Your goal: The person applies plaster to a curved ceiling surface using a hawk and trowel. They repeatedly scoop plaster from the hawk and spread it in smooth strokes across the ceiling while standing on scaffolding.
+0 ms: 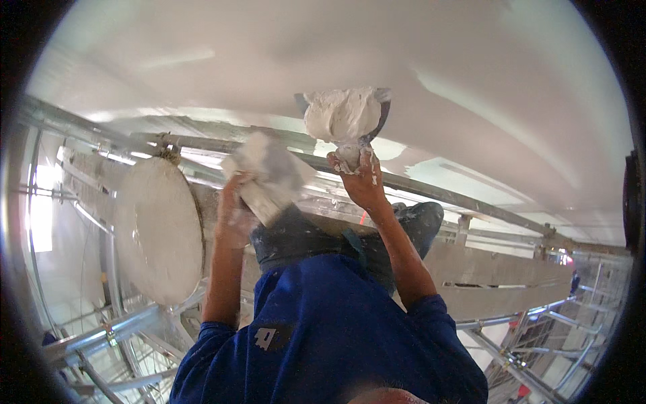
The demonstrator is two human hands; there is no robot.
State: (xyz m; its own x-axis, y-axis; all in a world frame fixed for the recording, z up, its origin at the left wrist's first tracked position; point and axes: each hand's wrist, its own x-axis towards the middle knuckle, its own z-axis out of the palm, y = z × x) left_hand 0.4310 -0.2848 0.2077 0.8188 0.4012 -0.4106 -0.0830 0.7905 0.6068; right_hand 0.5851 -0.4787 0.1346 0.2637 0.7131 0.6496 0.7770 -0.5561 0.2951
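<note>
My left hand [234, 205] is closed on a motion-blurred flat trowel [269, 198] smeared with white paste. My right hand [363, 182], itself smeared with paste, grips a wide putty knife [382, 99] carrying a thick mound of white compound [340, 114]. The knife is held up in front of the pale, patchy plastered surface [484, 81], to the right of the trowel and higher; whether it touches that surface I cannot tell. My bent leg [420, 222] in dark trousers is behind my right forearm.
A round pale board [158, 229] stands at my left. Long metal rails [451, 198] and wide planks [505, 273] run across behind me. Scaffold tubes [108, 337] fill both lower sides. A small distant figure in blue [574, 283], apparently a person, is at the far right.
</note>
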